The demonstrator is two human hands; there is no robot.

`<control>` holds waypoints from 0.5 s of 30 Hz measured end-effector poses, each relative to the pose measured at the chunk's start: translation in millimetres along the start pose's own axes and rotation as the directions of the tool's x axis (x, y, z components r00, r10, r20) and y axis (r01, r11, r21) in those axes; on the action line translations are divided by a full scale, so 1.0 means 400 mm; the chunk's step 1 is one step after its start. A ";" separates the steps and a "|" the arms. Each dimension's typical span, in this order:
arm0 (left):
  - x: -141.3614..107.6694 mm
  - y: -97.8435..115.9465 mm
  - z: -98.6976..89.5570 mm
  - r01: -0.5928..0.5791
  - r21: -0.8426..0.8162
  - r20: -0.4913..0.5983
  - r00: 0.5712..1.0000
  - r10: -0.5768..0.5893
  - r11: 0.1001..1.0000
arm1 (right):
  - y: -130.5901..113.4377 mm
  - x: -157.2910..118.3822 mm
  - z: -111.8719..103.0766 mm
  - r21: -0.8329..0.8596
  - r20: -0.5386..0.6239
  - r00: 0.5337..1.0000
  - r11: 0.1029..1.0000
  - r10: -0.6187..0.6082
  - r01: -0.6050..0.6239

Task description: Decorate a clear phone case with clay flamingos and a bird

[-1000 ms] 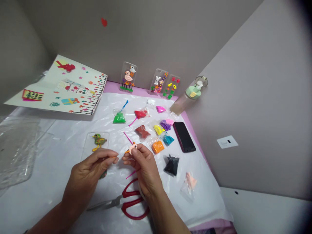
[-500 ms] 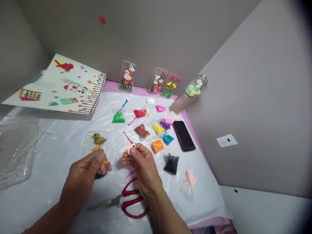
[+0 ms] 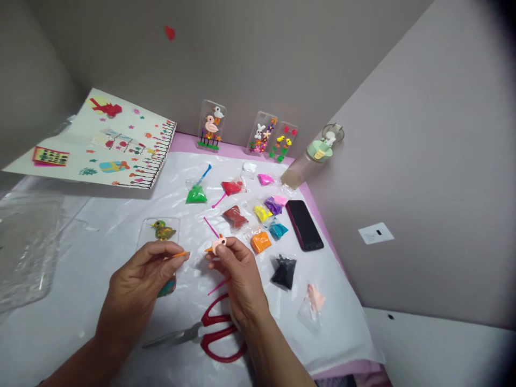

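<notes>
My left hand [image 3: 141, 274] pinches a thin strip of orange clay [image 3: 179, 255] between thumb and fingertips. In my right hand [image 3: 241, 274] is a pale pink clay bird [image 3: 219, 245] with an orange beak and a dark eye, gripped by thumb and fingers. The two hands are a little apart, level with each other. Behind the left hand lies a clear phone case [image 3: 176, 224] bearing a green and yellow clay duck [image 3: 163, 231]; the hand hides its lower part. Under the right wrist rest red-handled scissors [image 3: 220, 333], partly covered. Beyond the bird lies a pink modelling tool [image 3: 210, 226].
Several bags of coloured clay, among them orange [image 3: 260, 242] and black [image 3: 284, 271], lie to the right near a phone [image 3: 304, 225]. Decorated cases [image 3: 212, 126] lean on the wall beside a bottle [image 3: 308, 161]. A decorated card [image 3: 92, 145] stands at the back left.
My left hand has risen slightly and turned, bringing the orange strip up and right towards the bird. My right hand has shifted only slightly.
</notes>
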State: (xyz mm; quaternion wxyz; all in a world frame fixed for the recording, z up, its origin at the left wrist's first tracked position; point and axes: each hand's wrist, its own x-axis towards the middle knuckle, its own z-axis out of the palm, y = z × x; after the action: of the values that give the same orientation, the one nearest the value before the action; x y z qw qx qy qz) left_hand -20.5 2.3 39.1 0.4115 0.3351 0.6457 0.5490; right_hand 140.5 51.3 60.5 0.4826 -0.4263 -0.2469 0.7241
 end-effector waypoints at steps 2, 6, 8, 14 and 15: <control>0.000 0.001 -0.008 -0.019 0.037 0.020 1.000 0.019 0.999 | 0.003 0.001 -0.001 -0.026 -0.019 1.000 0.999 -0.021 0.021; -0.004 0.009 -0.015 -0.085 0.100 0.069 0.994 0.079 0.991 | 0.010 0.004 -0.002 -0.029 -0.015 1.000 1.000 -0.005 0.005; -0.006 0.014 -0.010 -0.111 0.101 0.066 0.992 0.105 0.989 | 0.011 0.004 -0.001 -0.021 0.004 1.000 1.000 0.018 -0.018; -0.009 0.014 0.006 -0.238 0.166 0.085 0.970 0.226 0.957 | 0.010 -0.002 0.007 -0.024 0.056 0.998 0.999 0.033 -0.032; -0.010 0.012 0.005 -0.276 0.190 0.089 0.961 0.263 0.942 | 0.011 -0.003 0.007 -0.024 0.058 0.998 0.999 0.034 -0.032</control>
State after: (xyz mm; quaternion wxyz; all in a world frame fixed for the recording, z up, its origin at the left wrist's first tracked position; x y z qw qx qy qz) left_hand -17.1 0.6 44.2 0.3166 0.4771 0.6325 0.5216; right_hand 136.1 48.8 59.1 0.4581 -0.4146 -0.2623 0.7412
